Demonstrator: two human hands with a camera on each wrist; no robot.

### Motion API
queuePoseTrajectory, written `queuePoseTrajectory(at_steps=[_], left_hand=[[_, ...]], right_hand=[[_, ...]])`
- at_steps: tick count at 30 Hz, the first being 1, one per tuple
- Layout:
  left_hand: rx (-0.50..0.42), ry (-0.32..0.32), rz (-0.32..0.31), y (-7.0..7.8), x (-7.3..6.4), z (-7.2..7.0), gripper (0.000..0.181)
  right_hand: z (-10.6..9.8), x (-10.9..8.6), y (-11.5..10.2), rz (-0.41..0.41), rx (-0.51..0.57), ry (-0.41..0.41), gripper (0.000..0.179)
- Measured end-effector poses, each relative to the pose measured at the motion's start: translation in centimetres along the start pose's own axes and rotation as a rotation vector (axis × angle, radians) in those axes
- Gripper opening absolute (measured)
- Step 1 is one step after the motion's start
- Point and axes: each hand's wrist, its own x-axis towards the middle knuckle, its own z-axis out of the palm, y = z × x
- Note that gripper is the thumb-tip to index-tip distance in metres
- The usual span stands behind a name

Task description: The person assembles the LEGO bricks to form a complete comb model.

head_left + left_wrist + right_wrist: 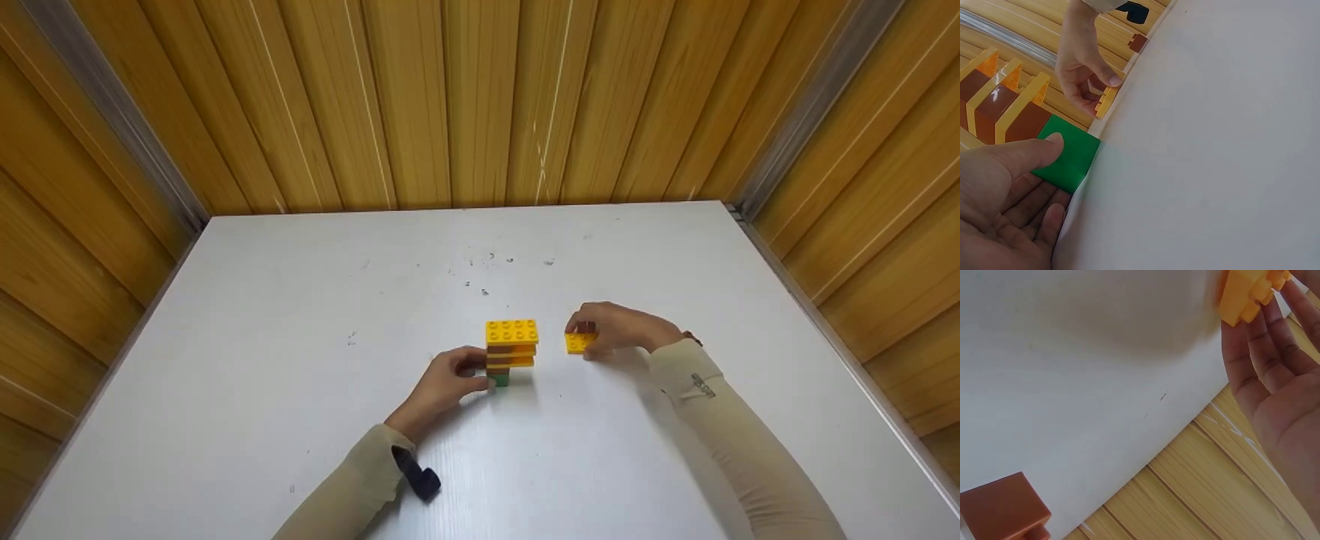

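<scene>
A tower of toy building bricks point(511, 332) stands on the white table, its yellow plates alternating with brown bricks and overhanging to the right. Its lowest brick is a green brick point(1072, 154). My left hand point(448, 379) grips the tower low down, thumb point(1044, 151) on the green brick's face and fingers behind it. To the right of the tower, my right hand point(619, 330) pinches a flat yellow brick point(576, 344) by its edges, studs up, close over the table. Past that hand in the left wrist view is a loose brown brick point(1138, 43).
The white table point(300, 300) has dark scuff marks near its middle. Wood-patterned panels point(480, 105) rise at the back and both sides. In the right wrist view the loose brown brick point(1005, 506) sits at the lower left.
</scene>
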Motion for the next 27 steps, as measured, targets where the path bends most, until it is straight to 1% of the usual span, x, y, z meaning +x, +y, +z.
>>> queuePoseTrajectory(at_steps=[2, 4, 8, 12, 19, 27], left_hand=[[0.005, -0.002, 0.011, 0.0, 0.0, 0.0, 0.039], [0.011, -0.002, 0.019, 0.0, 0.0, 0.0, 0.039], [0.019, 0.000, 0.012, 0.0, 0.0, 0.0, 0.040], [0.016, 0.003, 0.004, 0.0, 0.0, 0.0, 0.040], [0.010, 0.005, -0.005, 0.0, 0.0, 0.0, 0.038], [0.005, -0.003, 0.007, -0.2, 0.1, 0.0, 0.040]], right_hand=[[0.0, -0.1, 0.0, 0.015, 0.004, 0.001, 0.038], [0.0, -0.2, 0.0, 0.013, 0.012, 0.003, 0.039], [-0.3, -0.6, 0.2, -0.018, 0.051, 0.021, 0.043], [-0.8, -1.2, 0.6, -0.011, 0.091, 0.043, 0.043], [-1.9, -2.6, 1.8, 0.003, 0.068, 0.058, 0.043], [-3.1, -5.1, 3.6, 0.119, 0.108, 0.051, 0.049]])
